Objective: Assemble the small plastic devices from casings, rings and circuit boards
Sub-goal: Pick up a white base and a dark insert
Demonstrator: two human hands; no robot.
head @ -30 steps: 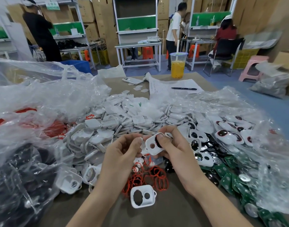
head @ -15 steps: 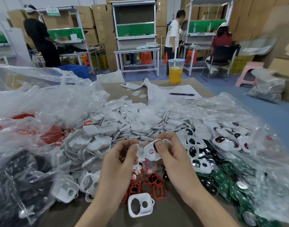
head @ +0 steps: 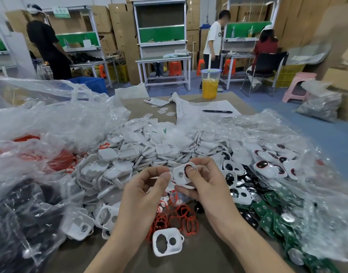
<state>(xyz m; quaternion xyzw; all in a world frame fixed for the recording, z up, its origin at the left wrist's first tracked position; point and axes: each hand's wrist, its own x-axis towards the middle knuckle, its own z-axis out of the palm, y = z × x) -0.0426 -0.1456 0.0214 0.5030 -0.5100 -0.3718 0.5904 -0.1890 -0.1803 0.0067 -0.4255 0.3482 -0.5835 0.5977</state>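
Early stage, by judgement: right hand (head: 210, 186) grip clasped one white casing (head: 180, 177), left hand (head: 145, 192) grip indeterminable, while heaped casings (head: 149, 150), red rings (head: 182, 215) and circuit boards (head: 267, 215) awaited assembly on the desk (head: 208, 257).

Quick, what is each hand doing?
Left hand: fingers curled, cannot tell if it holds anything.
Right hand: holding a white casing.

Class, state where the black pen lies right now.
In the head view the pen lies on the paper at the table's far end, right of centre, just nearer than the drink cup and right of the phone.
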